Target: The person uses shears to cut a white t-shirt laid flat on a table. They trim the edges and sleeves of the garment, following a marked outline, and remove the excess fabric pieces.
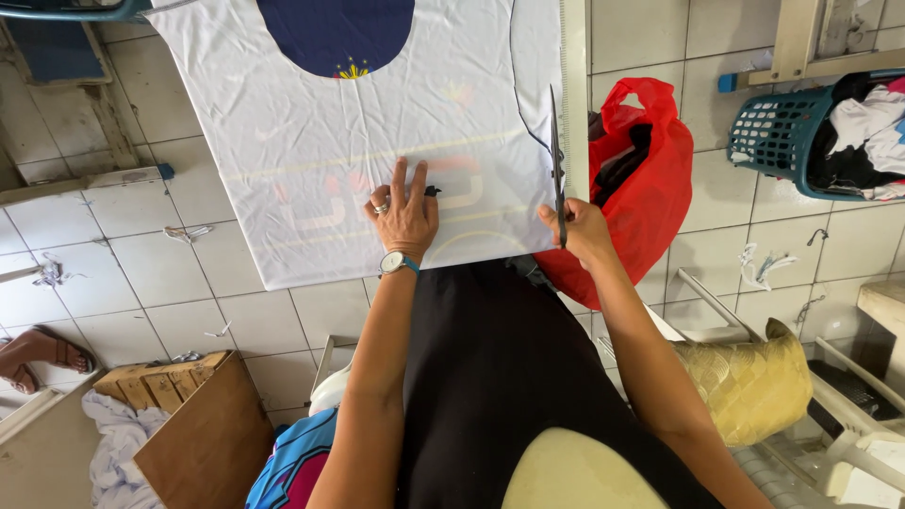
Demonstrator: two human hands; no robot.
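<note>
A white fabric piece (320, 141) with a dark blue neck panel (337, 33) lies spread flat on a table in front of me. My left hand (403, 215), wearing a ring and a wristwatch, presses flat on the fabric near its lower edge, fingers spread. My right hand (580, 231) grips black scissors (556, 155) whose blades point away from me along the fabric's right edge, beside a drawn curved line. A ruler edge (564, 57) runs along the table's right side.
A red plastic bag (650, 179) with dark cloth sits on the tiled floor at right. A teal laundry basket (782, 132) of clothes stands far right. A wooden box (203, 424) is lower left, a yellow woven bag (754, 382) lower right. Someone's sandalled foot (38, 356) shows at left.
</note>
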